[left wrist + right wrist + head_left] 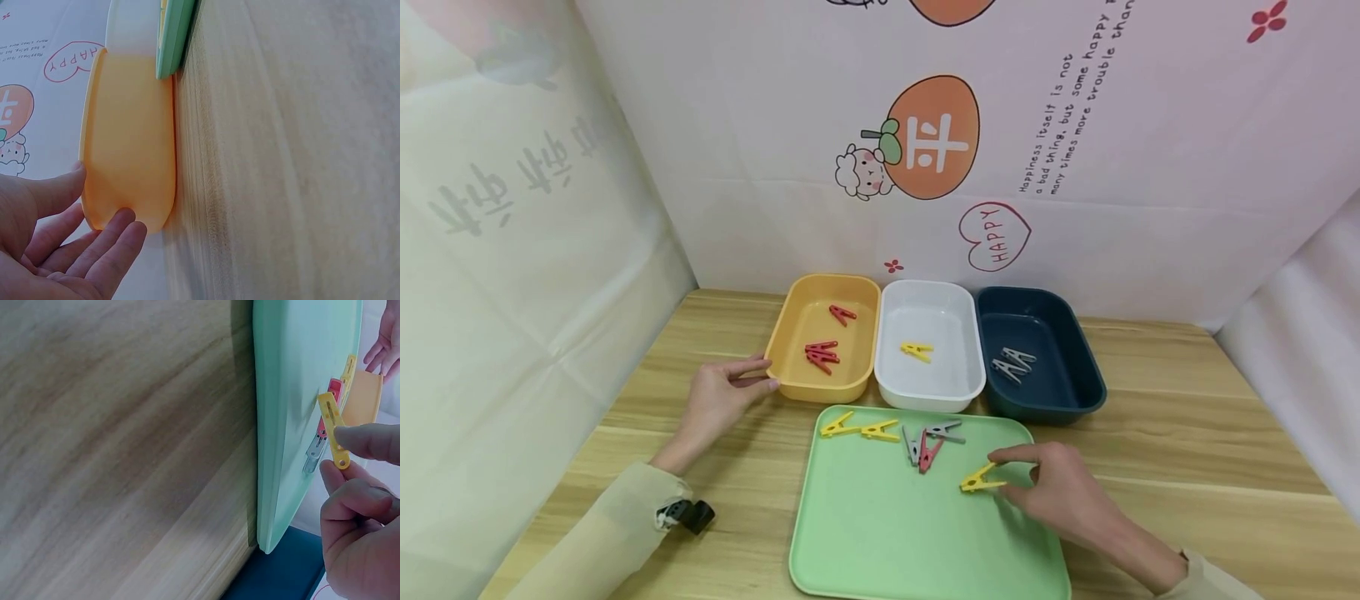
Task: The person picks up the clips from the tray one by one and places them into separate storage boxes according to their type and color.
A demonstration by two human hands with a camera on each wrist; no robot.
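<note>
Around wooden table (pixel 745 483), apparently cloth walls (pixel 760 100)

Before me, red "HAPPY" within a heart outline (pixel 995 237) on the white backdrop (pixel 760 125), black lettering (pixel 1063 125) beginning "Happiness itself is not a bad thing", white "平" on an orange fruit print (pixel 934 137), grey characters (pixel 512 183) on the cloth (pixel 550 333) at my left, illegible

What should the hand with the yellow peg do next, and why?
Probably lift the yellow peg in the right hand over to the white box. That box holds another yellow peg, while the orange box has red pegs and the blue box has grey pegs, so each box seems meant for one colour.
</note>
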